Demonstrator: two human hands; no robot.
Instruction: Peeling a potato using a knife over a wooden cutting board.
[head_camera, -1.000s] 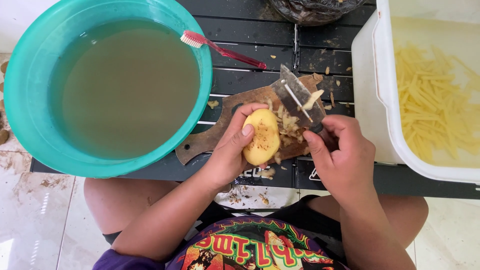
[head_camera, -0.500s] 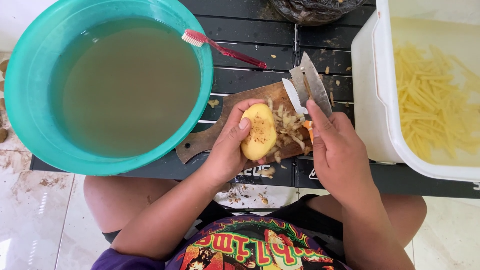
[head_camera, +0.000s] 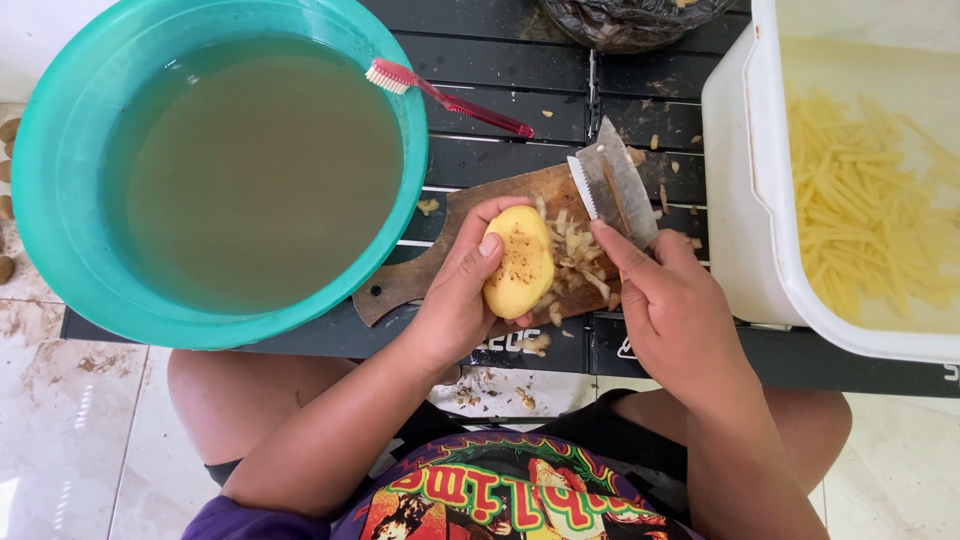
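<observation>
My left hand (head_camera: 462, 290) grips a half-peeled potato (head_camera: 519, 261) over the wooden board (head_camera: 480, 200). My right hand (head_camera: 672, 305) clasps the peeler (head_camera: 618, 180), just beside it.

The left hand (head_camera: 465, 290) is curled, thumb laid across its top, the forearm angled in from the near left. The right hand (head_camera: 675, 310) is closed in a grip, index finger extended far-left, the forearm rising from the near right.

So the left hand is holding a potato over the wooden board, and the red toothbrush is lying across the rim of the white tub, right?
Not quite. The head view shows the red toothbrush resting on the rim of the teal basin, not the white tub. The left hand does hold the potato over the wooden board.
</observation>
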